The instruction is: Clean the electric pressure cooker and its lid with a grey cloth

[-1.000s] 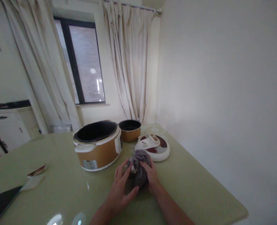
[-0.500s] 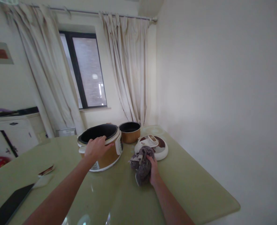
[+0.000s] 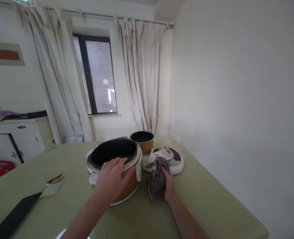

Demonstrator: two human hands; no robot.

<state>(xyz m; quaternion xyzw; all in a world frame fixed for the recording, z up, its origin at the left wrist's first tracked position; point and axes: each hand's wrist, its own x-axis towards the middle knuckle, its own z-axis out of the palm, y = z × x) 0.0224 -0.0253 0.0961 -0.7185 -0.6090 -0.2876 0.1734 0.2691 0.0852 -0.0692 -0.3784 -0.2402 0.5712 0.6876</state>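
A rice cooker body [image 3: 129, 186], golden with a white rim and a black inside, stands lidless on the table. My left hand [image 3: 113, 177] lies over its near rim, fingertips at the inner edge and thumb apart on the outside. To the right, my right hand [image 3: 168, 184] grips a crumpled grey-brown cloth [image 3: 157, 177]. The cloth hangs in front of the round white and brown lid [image 3: 177, 162], hiding part of it. Behind the cooker is a golden pot [image 3: 145, 146] with a dark inside.
The green table [image 3: 211, 212] has its right edge near the wall. A dark flat board [image 3: 16, 212] and a small brown-and-white item [image 3: 54, 179] lie at the left. Beyond are a white cabinet [image 3: 29, 137], a red basin [image 3: 1, 169] and curtains [image 3: 147, 73].
The cooker has come nearer and turned a little, with my left hand on its rim. The cloth is still in my right hand. The whole view has shifted slightly.
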